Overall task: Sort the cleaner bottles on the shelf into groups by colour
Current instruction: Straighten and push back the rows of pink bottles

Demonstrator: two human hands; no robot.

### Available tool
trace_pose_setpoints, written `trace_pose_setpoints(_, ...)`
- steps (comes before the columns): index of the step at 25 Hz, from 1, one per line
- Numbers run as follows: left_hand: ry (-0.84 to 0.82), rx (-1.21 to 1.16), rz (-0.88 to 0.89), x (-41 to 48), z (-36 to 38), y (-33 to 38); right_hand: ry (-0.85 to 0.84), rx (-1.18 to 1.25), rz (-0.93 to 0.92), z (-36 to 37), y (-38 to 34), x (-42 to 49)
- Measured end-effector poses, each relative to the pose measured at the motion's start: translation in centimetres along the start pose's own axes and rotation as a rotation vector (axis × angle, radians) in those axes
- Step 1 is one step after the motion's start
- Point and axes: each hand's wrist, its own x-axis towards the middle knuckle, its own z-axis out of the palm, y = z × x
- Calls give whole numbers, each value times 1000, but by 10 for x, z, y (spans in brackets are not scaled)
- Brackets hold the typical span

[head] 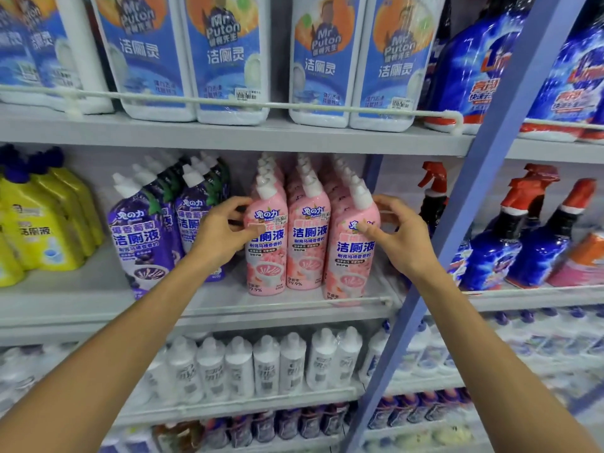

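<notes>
On the middle shelf [98,289] stand three rows of pink cleaner bottles with white caps. My left hand [222,233] grips the front pink bottle of the left row [266,256], thumb on its label. My right hand [398,237] grips the front pink bottle of the right row [351,259], which leans slightly forward. The middle pink bottle [307,243] stands between them, untouched. Left of the pink group are purple bottles [143,237] in rows, and further left yellow bottles [42,230] with dark blue caps.
A thin rail [294,302] runs along the shelf's front edge. A blue upright post [457,230] stands right of my right hand, with blue spray bottles [536,243] beyond it. White bottles with blue labels [228,60] fill the shelf above; small white bottles [268,364] fill the one below.
</notes>
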Motion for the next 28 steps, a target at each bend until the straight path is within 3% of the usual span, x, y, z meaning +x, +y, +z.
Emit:
trace_pose_setpoints(9,13,-9,-68,-6,5,1,-43,-104,-78,-13,3,4)
trace_pose_setpoints(28,78,-83,-89,-15,16,4,-48,121,38,-9,7,-4)
